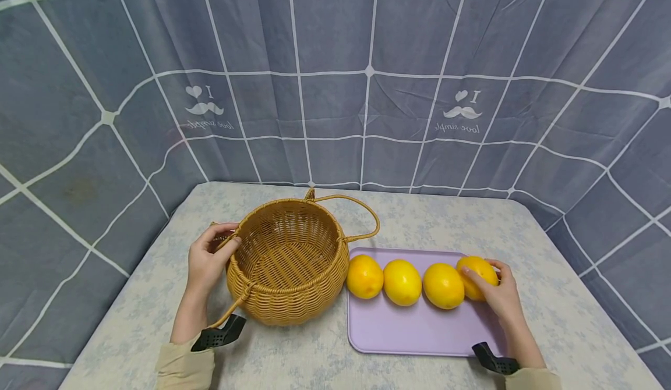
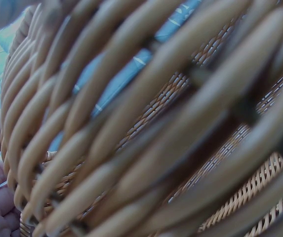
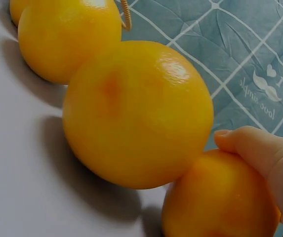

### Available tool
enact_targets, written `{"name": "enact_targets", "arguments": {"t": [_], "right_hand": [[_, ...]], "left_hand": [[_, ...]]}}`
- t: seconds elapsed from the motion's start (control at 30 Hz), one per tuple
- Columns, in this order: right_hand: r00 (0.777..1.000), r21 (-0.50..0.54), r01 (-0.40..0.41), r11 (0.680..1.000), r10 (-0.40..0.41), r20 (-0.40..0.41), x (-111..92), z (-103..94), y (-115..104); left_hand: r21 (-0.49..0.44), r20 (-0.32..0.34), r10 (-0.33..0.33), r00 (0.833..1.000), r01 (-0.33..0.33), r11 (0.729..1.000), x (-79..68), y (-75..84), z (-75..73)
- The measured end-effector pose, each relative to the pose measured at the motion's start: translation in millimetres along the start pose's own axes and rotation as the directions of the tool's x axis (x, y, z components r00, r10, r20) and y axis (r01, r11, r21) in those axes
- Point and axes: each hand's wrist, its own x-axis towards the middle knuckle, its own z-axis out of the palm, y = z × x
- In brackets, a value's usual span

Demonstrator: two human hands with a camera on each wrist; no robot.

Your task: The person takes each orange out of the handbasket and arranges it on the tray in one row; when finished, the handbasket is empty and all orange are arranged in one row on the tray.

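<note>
A round woven wicker basket (image 1: 287, 305) stands left of the middle, tilted so its hollow inside faces me. My left hand (image 1: 207, 259) grips its left rim, thumb over the edge; in the left wrist view the weave (image 2: 97, 143) fills most of the picture. Several yellow citrus fruits (image 1: 402, 283) sit in a row on a lilac tray (image 1: 419, 334). At the right end, my right hand (image 1: 500, 291) holds the last fruit (image 1: 476, 270), thumb on its near side and fingers behind. From the right wrist, that fruit (image 3: 222, 197) touches its neighbour (image 3: 136, 116).
One looped basket handle (image 1: 367, 209) sticks out over the tray's back left corner. The other handle (image 1: 228, 313) reaches toward my left wrist. A grey-blue checked curtain (image 1: 335, 105) encloses the back and sides of the pale patterned table (image 1: 293, 358).
</note>
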Motion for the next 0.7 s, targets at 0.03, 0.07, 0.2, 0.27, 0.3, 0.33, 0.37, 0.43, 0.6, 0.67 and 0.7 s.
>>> {"name": "enact_targets", "arguments": {"t": [0.03, 0.07, 0.2, 0.27, 0.3, 0.33, 0.37, 0.43, 0.6, 0.67, 0.7], "right_hand": [[1.000, -0.001, -0.006, 1.000, 0.006, 0.009, 0.2, -0.8, 0.1], [1.000, 0.000, -0.010, 1.000, 0.010, 0.015, 0.4, -1.5, 0.2], [0.999, -0.006, -0.018, 1.000, 0.018, 0.034, 0.7, -3.5, -0.3], [0.999, -0.004, -0.012, 1.000, 0.012, 0.040, 0.4, -3.5, -1.4], [0.999, -0.008, -0.007, 1.000, 0.007, 0.043, 0.1, -3.6, -2.2], [0.999, -0.010, 0.001, 1.000, 0.000, 0.046, -0.3, -3.6, -2.7], [0.999, -0.013, 0.010, 1.000, -0.010, 0.049, -0.7, -3.7, -3.1], [0.998, -0.027, 0.038, 0.999, -0.036, 0.058, -1.1, -4.1, -3.4], [0.994, -0.095, 0.100, 0.990, -0.095, 0.054, -1.9, -3.7, -2.0], [0.993, -0.118, 0.110, 0.987, -0.105, 0.048, -2.3, -2.0, -2.0], [0.993, -0.127, 0.113, 0.985, -0.108, 0.045, -2.6, -1.0, -2.3]], "left_hand": [[-0.001, 0.000, -0.002, 1.000, 0.002, 1.000, 0.0, -0.2, 0.1], [-0.004, -0.001, -0.003, 1.000, 0.003, 1.000, 0.1, -0.4, 0.2], [-0.008, -0.006, -0.004, 1.000, 0.004, 1.000, 0.0, 0.6, 0.5], [-0.009, -0.008, -0.001, 1.000, 0.001, 1.000, 0.2, 0.8, 0.5], [-0.008, -0.009, 0.000, 1.000, 0.000, 1.000, 0.2, 0.9, 0.5], [-0.010, -0.009, 0.001, 1.000, -0.001, 1.000, 0.3, 1.0, 0.6], [-0.011, -0.009, 0.002, 1.000, -0.002, 1.000, 0.3, 0.9, 0.6], [-0.016, -0.007, 0.001, 1.000, -0.001, 1.000, 0.3, 0.7, 0.6], [-0.022, -0.001, -0.002, 1.000, 0.002, 1.000, 0.2, 0.5, 0.4], [-0.023, 0.000, -0.003, 1.000, 0.003, 1.000, 0.3, 0.6, 0.2], [-0.023, 0.000, -0.004, 1.000, 0.004, 1.000, 0.3, 0.6, 0.1]]}}
